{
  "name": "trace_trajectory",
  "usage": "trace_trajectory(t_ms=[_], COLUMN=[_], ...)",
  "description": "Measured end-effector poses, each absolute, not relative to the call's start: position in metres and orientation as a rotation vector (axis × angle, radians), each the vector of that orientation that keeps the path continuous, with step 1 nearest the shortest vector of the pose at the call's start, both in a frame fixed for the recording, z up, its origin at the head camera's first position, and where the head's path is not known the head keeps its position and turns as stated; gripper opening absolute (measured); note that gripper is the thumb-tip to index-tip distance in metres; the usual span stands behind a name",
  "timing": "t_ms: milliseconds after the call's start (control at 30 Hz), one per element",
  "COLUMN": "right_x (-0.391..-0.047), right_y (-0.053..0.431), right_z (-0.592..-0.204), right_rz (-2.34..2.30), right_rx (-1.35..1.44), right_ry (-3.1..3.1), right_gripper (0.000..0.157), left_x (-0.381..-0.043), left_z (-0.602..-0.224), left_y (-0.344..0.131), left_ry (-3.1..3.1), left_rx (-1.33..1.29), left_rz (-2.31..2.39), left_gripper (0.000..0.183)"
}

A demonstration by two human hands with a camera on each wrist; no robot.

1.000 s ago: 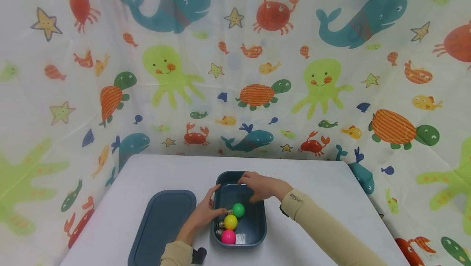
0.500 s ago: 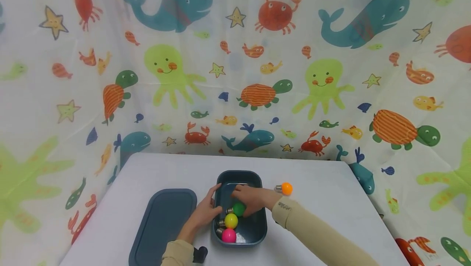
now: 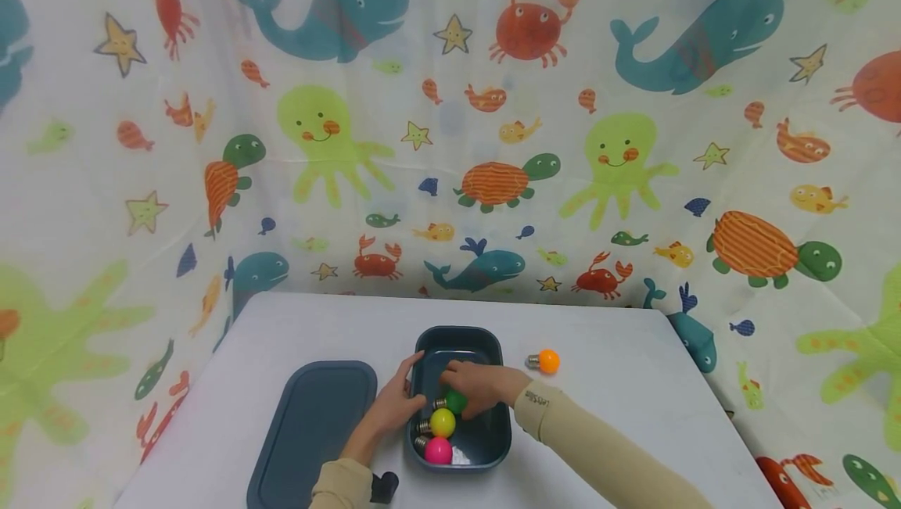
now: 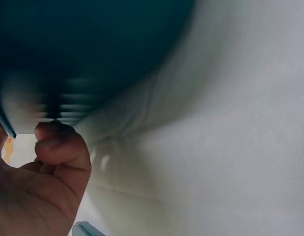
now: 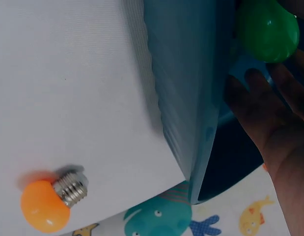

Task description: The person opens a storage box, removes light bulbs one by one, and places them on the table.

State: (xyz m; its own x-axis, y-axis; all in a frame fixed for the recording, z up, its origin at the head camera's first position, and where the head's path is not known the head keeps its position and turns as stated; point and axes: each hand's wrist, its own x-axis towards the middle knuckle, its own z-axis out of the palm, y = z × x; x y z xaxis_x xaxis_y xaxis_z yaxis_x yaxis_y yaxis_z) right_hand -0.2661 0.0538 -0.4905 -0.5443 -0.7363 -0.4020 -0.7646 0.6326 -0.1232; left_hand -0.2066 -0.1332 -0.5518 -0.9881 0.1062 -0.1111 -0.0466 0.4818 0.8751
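Note:
A dark blue rectangular container (image 3: 501, 439) stands upright on the table. My left hand (image 3: 389, 409) holds its left wall, thumb at the rim; in the left wrist view the curled fingers lie against its outside. Inside, a green light bulb (image 5: 268, 32) is between the thumb and fingers of my right hand (image 3: 480, 385), which partly covers it in the head view. A yellow light bulb (image 3: 443, 422) and a pink light bulb (image 3: 439, 451) lie nearer the front along the left wall, metal bases pointing left. An orange light bulb (image 3: 548, 361) lies on the table, right of the container.
A flat dark blue lid (image 3: 313, 431) lies on the white table (image 3: 605, 415), left of the container. Behind the table hangs a curtain (image 3: 422, 63) printed with sea animals. A small black device (image 3: 383, 487) sits at my left wrist.
My right hand has moved from the container's far right rim down to the green bulb. The orange bulb, out of sight a second ago, now shows on the table. My left hand stays put.

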Motion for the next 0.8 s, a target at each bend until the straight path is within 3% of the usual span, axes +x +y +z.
trace_trajectory(t_ms=[800], right_x=[-0.268], right_y=[0.044], right_z=[-0.502], right_rz=[0.139], right_rx=[-1.181], right_ry=[2.438], right_gripper=[0.053], left_x=[-0.212], left_z=[-0.552], left_y=[-0.138], left_ry=[2.583], left_rx=[0.07], left_rz=[1.509], left_gripper=[0.077])
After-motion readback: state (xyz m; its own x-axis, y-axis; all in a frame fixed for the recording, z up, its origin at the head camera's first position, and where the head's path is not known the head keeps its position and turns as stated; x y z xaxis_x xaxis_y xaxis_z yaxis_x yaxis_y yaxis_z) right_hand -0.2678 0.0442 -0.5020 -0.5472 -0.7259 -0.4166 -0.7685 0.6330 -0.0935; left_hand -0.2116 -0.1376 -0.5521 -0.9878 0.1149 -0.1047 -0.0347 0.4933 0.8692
